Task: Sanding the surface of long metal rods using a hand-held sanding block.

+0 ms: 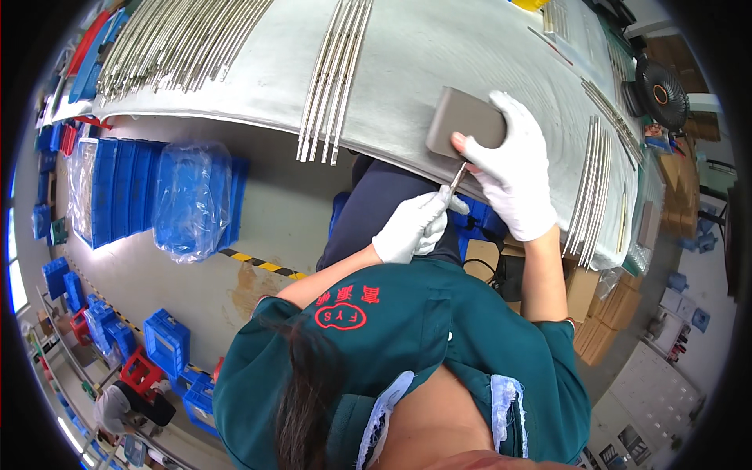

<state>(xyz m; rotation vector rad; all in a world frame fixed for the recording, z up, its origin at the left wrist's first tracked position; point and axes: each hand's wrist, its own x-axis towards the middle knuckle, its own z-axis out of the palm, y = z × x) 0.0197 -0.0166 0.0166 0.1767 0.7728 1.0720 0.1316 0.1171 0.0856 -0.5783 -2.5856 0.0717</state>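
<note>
Two gloved hands worked at the table's near edge; the left hand pinched one thin metal rod by its lower end, while the right hand gripped a grey block pressed over the rod's top; judging by the piles, that rod was only one of many; beyond, bundles of rods lay across the grey table; blue crates crowded the floor.

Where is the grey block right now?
In the head view, the grey block sits right of centre at the table's near edge, held by the right hand.
</note>
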